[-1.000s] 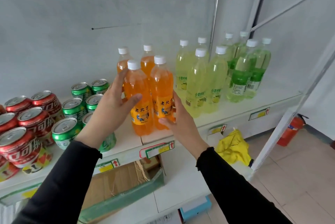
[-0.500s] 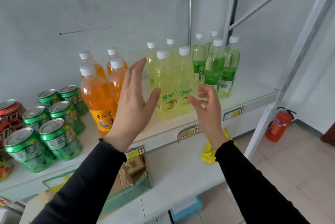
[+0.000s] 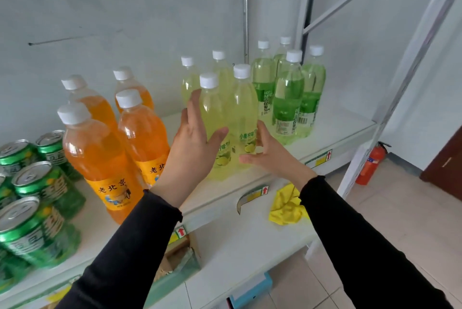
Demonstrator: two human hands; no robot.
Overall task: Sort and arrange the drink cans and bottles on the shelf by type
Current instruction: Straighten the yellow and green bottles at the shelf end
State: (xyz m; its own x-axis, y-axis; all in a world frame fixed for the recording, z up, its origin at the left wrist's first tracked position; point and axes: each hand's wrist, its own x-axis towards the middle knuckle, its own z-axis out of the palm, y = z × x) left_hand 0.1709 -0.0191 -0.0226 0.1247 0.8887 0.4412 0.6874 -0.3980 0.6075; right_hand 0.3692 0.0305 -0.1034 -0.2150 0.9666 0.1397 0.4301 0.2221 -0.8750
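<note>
Both hands are shown closing on the front pair of yellow lemon-soda bottles (image 3: pixel 228 121), which stand near the front edge of the shelf (image 3: pixel 332 131), between the orange soda bottles (image 3: pixel 120 143) toward the left end and the green soda bottles (image 3: pixel 287 98) toward the right end. Left hand (image 3: pixel 193 143): fingers straight and spread, laid flat against the left flank of the left front bottle, the thumb reaching across its label. Right hand (image 3: pixel 271 156): fingers loosely curved against the lower right flank of the right front bottle; whether a firm grip is made cannot be told. Two more lemon bottles stand behind the pair. Green cans (image 3: pixel 37 196) are grouped at the left end of the shelf.

The bottles are judged full, hence fairly heavy, with thin smooth plastic walls that yield a little under pressure and may slip; being tall and narrow, they are easily toppled if pushed high. Hold is best taken low on the body at the label band, the pair squeezed together and slid as one.

Compared with half a second earlier, the hands, then raised clear of the shelf, have been brought down into contact with the pair; a second ago they were placed around the orange bottles.
</note>
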